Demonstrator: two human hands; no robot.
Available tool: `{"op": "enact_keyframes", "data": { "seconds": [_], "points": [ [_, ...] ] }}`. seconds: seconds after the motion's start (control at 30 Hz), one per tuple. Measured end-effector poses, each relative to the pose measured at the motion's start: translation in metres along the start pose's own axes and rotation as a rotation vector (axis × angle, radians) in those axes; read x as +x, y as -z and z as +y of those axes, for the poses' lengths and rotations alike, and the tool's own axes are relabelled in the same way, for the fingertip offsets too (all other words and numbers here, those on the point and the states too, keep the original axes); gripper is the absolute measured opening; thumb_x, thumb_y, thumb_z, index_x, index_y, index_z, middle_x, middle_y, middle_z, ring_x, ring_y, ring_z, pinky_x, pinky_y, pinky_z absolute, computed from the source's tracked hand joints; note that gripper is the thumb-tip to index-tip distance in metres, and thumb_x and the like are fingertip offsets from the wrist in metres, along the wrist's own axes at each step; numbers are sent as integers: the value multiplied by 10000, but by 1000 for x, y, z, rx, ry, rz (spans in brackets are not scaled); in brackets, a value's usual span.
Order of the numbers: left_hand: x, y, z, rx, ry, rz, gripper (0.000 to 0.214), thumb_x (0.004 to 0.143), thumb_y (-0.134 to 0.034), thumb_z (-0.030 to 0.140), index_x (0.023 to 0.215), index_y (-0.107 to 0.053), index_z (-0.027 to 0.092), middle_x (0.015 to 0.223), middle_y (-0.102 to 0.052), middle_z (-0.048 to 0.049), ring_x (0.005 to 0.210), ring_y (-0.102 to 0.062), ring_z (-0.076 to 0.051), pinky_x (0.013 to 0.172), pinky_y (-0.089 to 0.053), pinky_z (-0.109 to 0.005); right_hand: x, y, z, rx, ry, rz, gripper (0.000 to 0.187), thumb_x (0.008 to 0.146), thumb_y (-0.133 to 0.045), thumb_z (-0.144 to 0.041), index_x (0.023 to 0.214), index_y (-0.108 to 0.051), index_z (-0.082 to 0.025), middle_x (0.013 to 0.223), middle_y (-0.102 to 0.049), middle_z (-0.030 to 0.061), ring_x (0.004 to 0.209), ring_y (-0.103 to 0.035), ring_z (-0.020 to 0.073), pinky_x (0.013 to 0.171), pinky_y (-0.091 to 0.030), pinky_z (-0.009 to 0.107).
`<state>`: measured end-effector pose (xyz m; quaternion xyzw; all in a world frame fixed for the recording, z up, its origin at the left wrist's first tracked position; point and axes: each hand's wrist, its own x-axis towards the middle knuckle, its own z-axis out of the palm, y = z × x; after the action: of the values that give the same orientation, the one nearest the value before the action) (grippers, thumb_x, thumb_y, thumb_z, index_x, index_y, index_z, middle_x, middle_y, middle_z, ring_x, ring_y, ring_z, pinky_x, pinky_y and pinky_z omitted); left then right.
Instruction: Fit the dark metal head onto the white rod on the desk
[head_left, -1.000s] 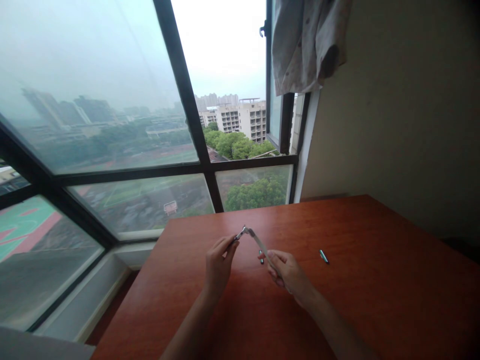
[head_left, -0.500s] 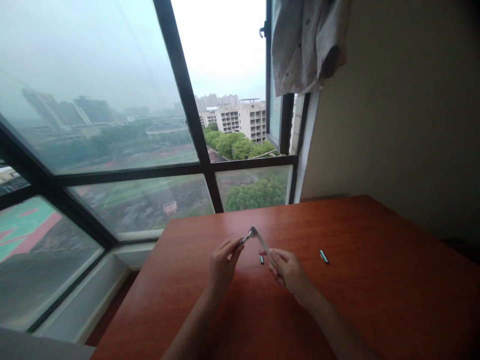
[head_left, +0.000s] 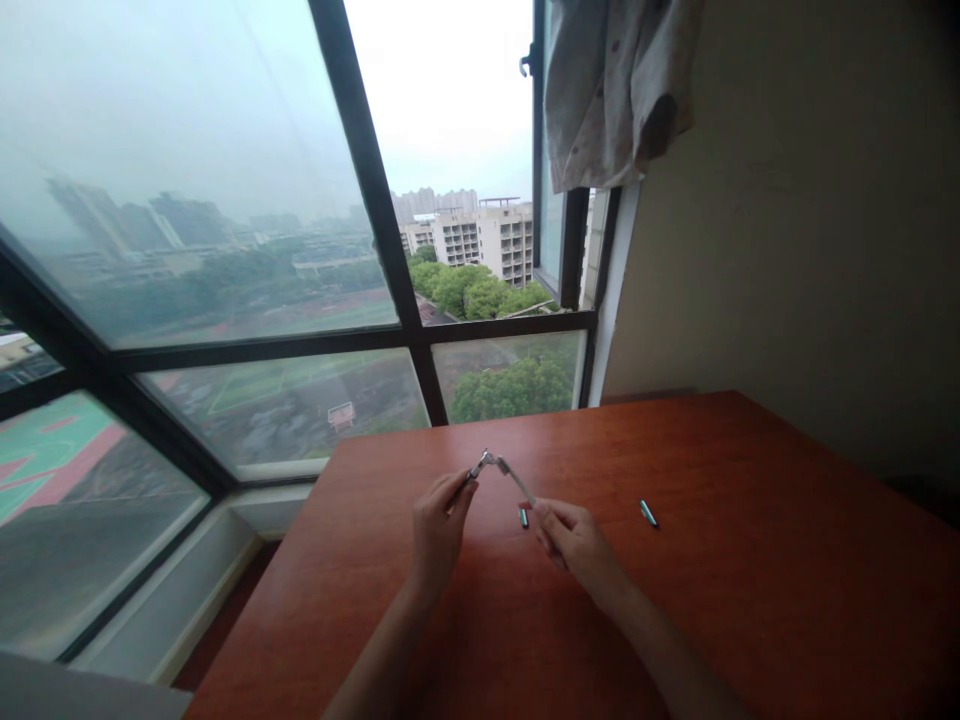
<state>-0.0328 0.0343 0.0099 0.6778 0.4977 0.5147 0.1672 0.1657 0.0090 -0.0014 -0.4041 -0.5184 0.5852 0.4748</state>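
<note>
My left hand [head_left: 439, 520] is closed around a dark and silver razor handle [head_left: 478, 466], its metal end pointing up and to the right. Pinched in my right hand [head_left: 577, 540] is a pale, slim toothbrush [head_left: 517, 482], tilted so that its head lies close to the razor handle's tip. Whether the two touch, I cannot tell. Just left of my right fingers lies a small razor cartridge [head_left: 523, 518], dark with a green strip. Farther right on the table rests a similar razor cartridge [head_left: 649, 514].
The reddish-brown wooden table [head_left: 750, 560] spans the space below and around my hands. Behind it stand dark-framed windows [head_left: 262, 350], one pane swung out. A light garment [head_left: 619, 90] hangs at the upper right beside a plain wall [head_left: 787, 250].
My left hand has drawn the razor handle slightly left, away from the toothbrush head. The right hand has barely moved, and both cartridges lie where they were.
</note>
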Motion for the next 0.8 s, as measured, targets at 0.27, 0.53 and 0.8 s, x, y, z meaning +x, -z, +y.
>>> {"op": "enact_keyframes", "data": {
  "seconds": [0.27, 0.53, 0.8],
  "points": [
    [-3, -7, 5, 5, -24, -89, 227, 855, -587, 329, 955, -720, 174, 828, -704, -70, 714, -635, -180, 643, -495, -251, 0, 0, -5, 25, -7, 67, 608, 747, -586, -655, 984, -694, -104, 504, -413, -53, 397, -325, 65, 360, -227, 198],
    [-4, -8, 0, -134, 179, -37, 298, 815, -604, 393, 940, -735, 155, 742, -694, -55, 603, -611, -159, 536, -495, -238, 1, 3, 1, -48, 28, 63, 571, 788, -566, -616, 1032, -695, -115, 517, -430, -44, 404, -360, 74, 378, -252, 202],
    [-6, -15, 1, -275, 338, -150, 344, 798, -602, 445, 828, -709, 119, 576, -583, -5, 420, -494, -94, 377, -385, -182, 6, 15, 7, -544, 325, 202, 352, 900, -498, -426, 979, -734, -176, 677, -646, 56, 631, -591, 205, 593, -420, 289]
  ]
}}
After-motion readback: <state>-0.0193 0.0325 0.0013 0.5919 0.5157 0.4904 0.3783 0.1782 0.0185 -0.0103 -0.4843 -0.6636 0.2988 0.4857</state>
